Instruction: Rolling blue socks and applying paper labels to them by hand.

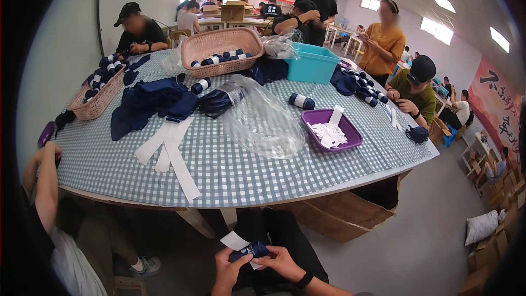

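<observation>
Below the table edge, rolled navy cloth [249, 250] pinched between fingers of left hand [226, 270] and right hand [280, 262].

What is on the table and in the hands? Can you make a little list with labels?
left hand: left hand grips one end of a rolled navy cloth bundle
right hand: right hand holds the same bundle with a white paper slip
table: checked blue-and-white tablecloth
baskets: pink basket holding rolled bundles; another pink basket at the left
tray: purple tray with white slips
tub: teal tub
loose items: clear plastic bag, white strips, navy cloth pile
</observation>
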The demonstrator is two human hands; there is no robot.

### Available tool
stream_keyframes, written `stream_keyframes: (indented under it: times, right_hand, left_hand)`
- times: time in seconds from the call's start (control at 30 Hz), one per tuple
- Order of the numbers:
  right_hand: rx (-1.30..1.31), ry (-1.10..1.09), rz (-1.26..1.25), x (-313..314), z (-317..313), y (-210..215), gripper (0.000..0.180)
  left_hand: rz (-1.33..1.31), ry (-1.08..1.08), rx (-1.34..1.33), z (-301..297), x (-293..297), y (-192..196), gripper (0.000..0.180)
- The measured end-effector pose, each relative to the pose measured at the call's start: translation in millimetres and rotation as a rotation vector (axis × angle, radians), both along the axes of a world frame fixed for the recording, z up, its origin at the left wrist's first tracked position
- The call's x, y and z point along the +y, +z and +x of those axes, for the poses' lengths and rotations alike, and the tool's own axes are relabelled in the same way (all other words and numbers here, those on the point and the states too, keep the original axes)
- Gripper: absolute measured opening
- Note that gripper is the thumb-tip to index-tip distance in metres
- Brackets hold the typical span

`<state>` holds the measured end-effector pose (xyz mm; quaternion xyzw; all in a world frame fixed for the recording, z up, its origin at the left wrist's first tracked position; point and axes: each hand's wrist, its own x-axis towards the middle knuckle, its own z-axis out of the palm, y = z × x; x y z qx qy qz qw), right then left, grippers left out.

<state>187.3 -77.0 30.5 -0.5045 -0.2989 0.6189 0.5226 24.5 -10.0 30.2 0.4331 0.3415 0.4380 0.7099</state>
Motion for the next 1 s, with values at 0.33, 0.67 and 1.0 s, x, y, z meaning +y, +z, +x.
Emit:
stream_keyframes:
  times: [0.33, 0.67, 1.0]
  right_hand:
    - [0.009, -0.017, -0.006, 2.2, -3.5, -7.5, 0.030]
    - [-0.100, 0.018, -0.019, -3.3, -2.2, -20.2, 0.031]
    - [0.013, -0.011, 0.007, -8.5, -15.7, -36.0, 0.033]
  left_hand:
    - [0.006, 0.056, -0.060, 4.6, 1.6, -13.9, 0.020]
    - [0.060, 0.053, 0.004, 5.1, 1.9, -19.2, 0.018]
    - [-0.067, 0.065, -0.096, 3.9, 1.3, -49.9, 0.020]
